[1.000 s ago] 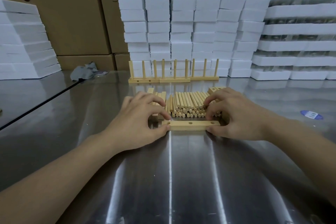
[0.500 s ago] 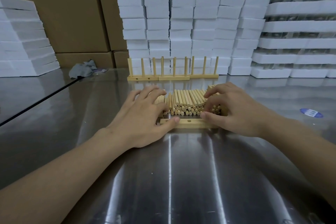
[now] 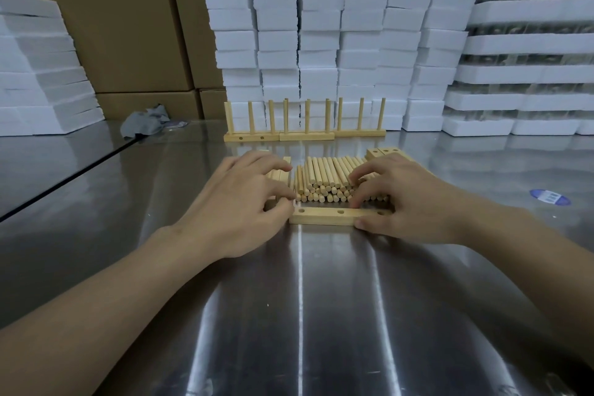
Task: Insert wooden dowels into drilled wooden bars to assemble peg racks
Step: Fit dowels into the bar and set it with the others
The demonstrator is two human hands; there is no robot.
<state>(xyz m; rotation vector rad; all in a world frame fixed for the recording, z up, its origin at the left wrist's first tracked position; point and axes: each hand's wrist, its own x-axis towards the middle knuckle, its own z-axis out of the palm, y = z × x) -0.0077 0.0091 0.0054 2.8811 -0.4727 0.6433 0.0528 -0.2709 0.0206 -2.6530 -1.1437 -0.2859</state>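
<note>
item: drilled bar. short pale wood block, flat on the steel table just before me, three holes facing up, all empty. stiff, light by the look of it, square-edged. likely to skate on polished steel, so it wants holding by its long edges or ends while a peg goes in.

item: dowels. loose heap touching the bar's far edge, ends toward me. light, rigid, round, apt to roll. best taken singly, mid-shaft.

my right hand: thumb on the bar's near edge, curled fingers at the far edge among the dowel ends, pinching the bar.

my left hand: fingers curled, thumb at the bar's left end. whether it holds anything i cannot tell.

nearby: spare bars behind the heap at right, more under my left fingers. three finished racks upright farther back. grey rag, foam blocks, cardboard boxes, blue sticker.

in the way: the heap crowds the bar's far edge, so stray dowels may roll over the holes.
</note>
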